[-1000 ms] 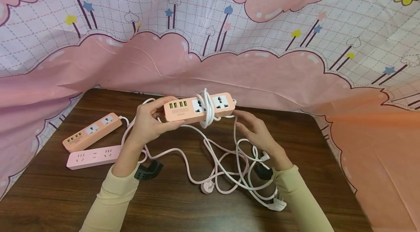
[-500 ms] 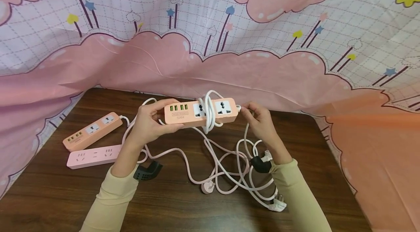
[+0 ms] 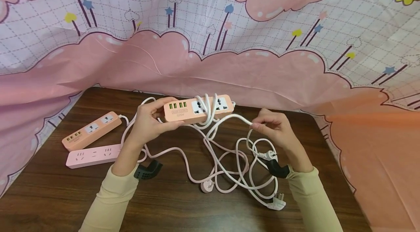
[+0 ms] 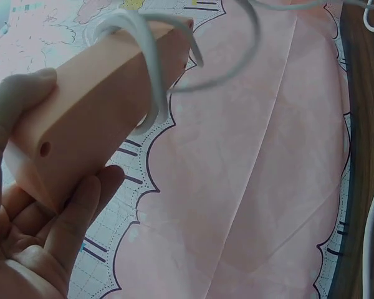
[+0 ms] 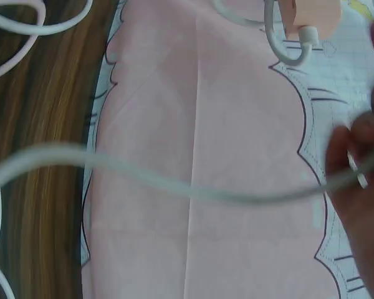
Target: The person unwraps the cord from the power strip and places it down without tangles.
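My left hand (image 3: pixel 149 120) grips the left end of an orange power strip (image 3: pixel 183 117), lifted above the table with its sockets and green USB ports facing me. White cord (image 3: pixel 207 109) loops loosely around the strip's right half. To the right, my right hand (image 3: pixel 273 126) pinches a stretch of that white cord (image 3: pixel 234 116), which arcs over from the strip. In the left wrist view, thumb and fingers hold the end of the power strip (image 4: pixel 106 93). The right wrist view has the cord (image 5: pixel 224 194) running into the curled fingers (image 5: pixel 340 156).
A second orange power strip (image 3: pixel 92 130) and a pink one (image 3: pixel 93 156) lie at the table's left. Tangled white and pink cords spread over the middle and right, with a round pink plug (image 3: pixel 207 186) and white plugs (image 3: pixel 277 203) among them. A patterned curtain (image 3: pixel 210 68) hangs behind.
My right hand has moved from the strip's right end out to the right and slightly down, drawing cord with it. The loops around the strip have loosened and spread. My left hand stays nearly still.
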Available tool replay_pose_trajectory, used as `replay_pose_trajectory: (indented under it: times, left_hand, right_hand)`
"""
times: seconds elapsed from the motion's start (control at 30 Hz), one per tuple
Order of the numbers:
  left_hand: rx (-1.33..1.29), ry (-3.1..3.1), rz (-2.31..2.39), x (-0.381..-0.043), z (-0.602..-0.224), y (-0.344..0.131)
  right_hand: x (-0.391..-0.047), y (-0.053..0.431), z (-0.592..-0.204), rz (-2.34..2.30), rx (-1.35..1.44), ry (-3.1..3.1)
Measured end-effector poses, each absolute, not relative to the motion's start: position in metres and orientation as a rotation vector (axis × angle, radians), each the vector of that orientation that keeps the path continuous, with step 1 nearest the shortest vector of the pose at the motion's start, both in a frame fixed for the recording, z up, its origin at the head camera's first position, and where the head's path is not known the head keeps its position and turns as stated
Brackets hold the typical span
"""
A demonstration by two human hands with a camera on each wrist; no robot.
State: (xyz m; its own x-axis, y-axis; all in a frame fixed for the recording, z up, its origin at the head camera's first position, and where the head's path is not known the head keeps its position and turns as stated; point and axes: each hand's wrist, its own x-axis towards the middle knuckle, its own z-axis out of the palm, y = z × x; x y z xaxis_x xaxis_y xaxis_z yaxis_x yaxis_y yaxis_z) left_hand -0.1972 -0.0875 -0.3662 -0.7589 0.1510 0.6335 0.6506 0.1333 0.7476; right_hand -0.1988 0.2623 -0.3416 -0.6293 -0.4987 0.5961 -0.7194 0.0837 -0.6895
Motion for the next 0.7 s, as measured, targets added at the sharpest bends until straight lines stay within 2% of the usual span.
replay_pose_trajectory:
  times: [0.1, 0.17, 0.27, 0.37, 0.53, 0.7]
  left_hand:
    - [-0.746, -1.987, -1.645, -0.198, -0.366, -0.088]
    - [-0.737, -1.980, -1.650, -0.198, -0.366, -0.088]
    - [-0.741, -1.981, -1.656, -0.197, -0.365, -0.090]
    - [-0.756, -1.994, -1.679, -0.197, -0.364, -0.091]
    - [-0.781, -2.027, -1.744, -0.196, -0.366, -0.095]
    - [-0.805, -2.032, -1.741, -0.197, -0.367, -0.100]
  right_hand:
    - [-0.199, 0.264, -0.342, 1.314, 1.361, -2.329]
    - [-0.199, 0.262, -0.342, 1.055, 1.307, -2.479]
    - [-0.199, 0.258, -0.342, 0.634, 1.016, -2.662]
    - [-0.203, 0.257, -0.344, 0.437, 0.656, -2.705]
    - [-0.212, 0.269, -0.344, 0.622, 0.210, -2.427]
    - [-0.210, 0.290, -0.336, 1.091, -0.006, -2.081]
